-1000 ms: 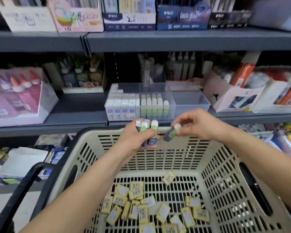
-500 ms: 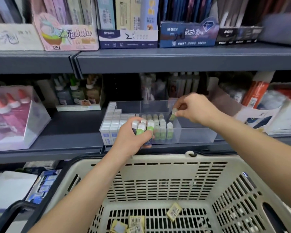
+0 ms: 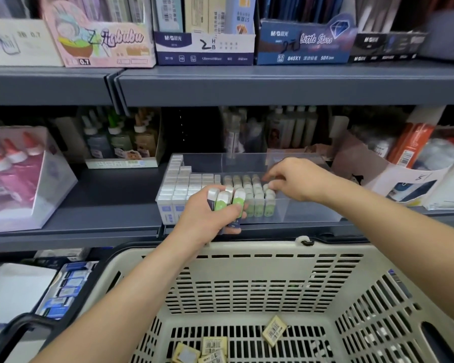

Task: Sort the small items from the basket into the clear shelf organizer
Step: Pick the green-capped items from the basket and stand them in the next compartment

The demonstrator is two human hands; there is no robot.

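My left hand (image 3: 207, 218), reaching over the basket (image 3: 247, 254) rim, wraps its fingers round a bundle of green sticks (image 3: 224, 201) (three tops show) at the near wall of the clear organizer (image 3: 312, 213) on the shelf. My right hand (image 3: 296, 182) arches over its middle compartment, fingertips (image 3: 274, 179) bent onto the rightmost row; pinching or only touching, I cannot tell. Half a second ago it pinched a stick higher up.

One wide-angle camera, worn on the head, looks forward and down at close range: the basket (image 3: 247, 249) fills the near foreground, the clear organizer (image 3: 308, 209) sits beyond on the middle shelf (image 3: 95, 200), and the upper shelf (image 3: 273, 85) crosses the far top.
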